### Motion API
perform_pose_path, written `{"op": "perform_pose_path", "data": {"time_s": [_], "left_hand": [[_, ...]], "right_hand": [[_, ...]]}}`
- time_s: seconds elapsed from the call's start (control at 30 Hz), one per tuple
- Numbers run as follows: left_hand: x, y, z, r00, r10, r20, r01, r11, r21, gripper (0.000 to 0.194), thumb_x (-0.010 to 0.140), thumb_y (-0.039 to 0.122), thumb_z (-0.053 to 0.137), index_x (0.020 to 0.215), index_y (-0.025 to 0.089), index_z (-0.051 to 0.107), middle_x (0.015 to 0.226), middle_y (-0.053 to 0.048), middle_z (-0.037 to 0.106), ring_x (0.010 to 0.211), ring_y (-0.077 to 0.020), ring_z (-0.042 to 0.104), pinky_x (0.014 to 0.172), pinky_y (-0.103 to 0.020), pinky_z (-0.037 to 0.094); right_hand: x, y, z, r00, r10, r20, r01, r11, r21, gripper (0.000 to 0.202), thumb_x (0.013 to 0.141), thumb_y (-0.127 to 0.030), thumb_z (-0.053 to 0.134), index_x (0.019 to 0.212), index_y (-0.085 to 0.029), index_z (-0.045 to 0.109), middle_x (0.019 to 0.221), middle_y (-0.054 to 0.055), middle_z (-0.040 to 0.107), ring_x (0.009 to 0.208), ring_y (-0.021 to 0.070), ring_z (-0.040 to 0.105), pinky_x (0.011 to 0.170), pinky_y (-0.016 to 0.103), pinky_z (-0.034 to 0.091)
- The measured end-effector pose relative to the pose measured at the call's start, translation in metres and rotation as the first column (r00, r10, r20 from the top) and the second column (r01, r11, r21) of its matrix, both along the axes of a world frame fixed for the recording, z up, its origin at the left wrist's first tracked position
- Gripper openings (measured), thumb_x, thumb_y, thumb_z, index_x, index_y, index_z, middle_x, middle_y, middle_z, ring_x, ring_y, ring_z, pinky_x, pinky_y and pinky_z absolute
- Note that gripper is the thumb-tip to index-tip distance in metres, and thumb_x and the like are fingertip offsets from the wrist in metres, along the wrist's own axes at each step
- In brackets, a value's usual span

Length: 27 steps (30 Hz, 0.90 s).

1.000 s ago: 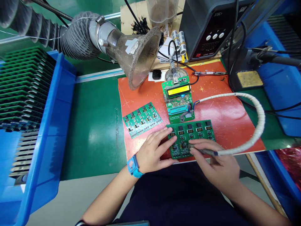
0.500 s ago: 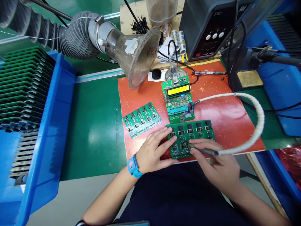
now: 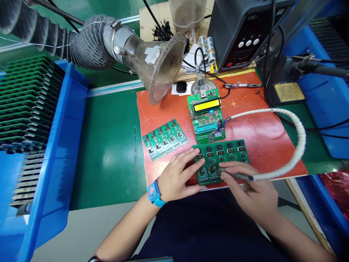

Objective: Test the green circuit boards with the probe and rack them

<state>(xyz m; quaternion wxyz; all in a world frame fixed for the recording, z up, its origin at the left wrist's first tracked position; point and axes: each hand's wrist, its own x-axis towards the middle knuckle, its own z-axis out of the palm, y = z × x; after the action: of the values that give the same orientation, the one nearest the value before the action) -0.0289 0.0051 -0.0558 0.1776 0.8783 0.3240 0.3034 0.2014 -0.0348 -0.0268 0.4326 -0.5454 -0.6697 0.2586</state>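
Note:
A green circuit board (image 3: 220, 154) with a row of small digit displays lies on the red mat in front of me. My left hand (image 3: 177, 176) rests at its left end, fingers stretched apart over the board and thumb near the lower edge. My right hand (image 3: 251, 185) pinches a dark handheld probe (image 3: 240, 176), its tip against the middle of the board, where my fingers partly hide the contact. A white-wrapped cable (image 3: 300, 142) runs from the probe to a programmer board (image 3: 205, 116) with a lit yellow screen. A second circuit board (image 3: 165, 139) lies to the left.
At left stands a blue bin (image 3: 54, 160) with upright green boards. A fume extractor funnel (image 3: 166, 69) hangs over the mat (image 3: 259, 134). Behind are a dark soldering station (image 3: 245, 36) and a pen (image 3: 242, 86). Another blue bin (image 3: 316, 98) stands at right.

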Motion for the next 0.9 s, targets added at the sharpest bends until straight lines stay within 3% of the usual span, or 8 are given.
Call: {"op": "perform_pose_path", "data": {"time_s": [0.4,0.9], "left_hand": [[0.0002,0.0003,0.0012,1.000,0.000,-0.001,0.000,1.000,-0.012,0.075,0.089,0.055,0.063,0.150,0.022,0.035,0.147,-0.018,0.046,0.134,-0.0326,0.049,0.106,-0.048,0.048],[0.0001,0.0005,-0.0006,1.000,0.002,-0.006,-0.001,1.000,0.017,0.071,0.089,0.056,0.063,0.143,0.017,0.043,0.145,-0.019,0.048,0.135,-0.0309,0.048,0.107,-0.046,0.048]], "right_hand": [[0.0009,-0.0012,-0.0039,0.999,0.006,-0.034,-0.006,1.000,-0.007,0.016,0.089,-0.013,0.066,0.099,-0.023,0.062,0.098,0.005,0.072,0.090,0.0213,0.072,0.082,0.037,0.062],[0.0006,-0.0002,-0.0026,1.000,0.012,-0.016,-0.012,1.000,0.012,0.017,0.089,-0.012,0.066,0.100,-0.023,0.061,0.097,0.005,0.072,0.090,0.0207,0.071,0.082,0.037,0.061]]}}
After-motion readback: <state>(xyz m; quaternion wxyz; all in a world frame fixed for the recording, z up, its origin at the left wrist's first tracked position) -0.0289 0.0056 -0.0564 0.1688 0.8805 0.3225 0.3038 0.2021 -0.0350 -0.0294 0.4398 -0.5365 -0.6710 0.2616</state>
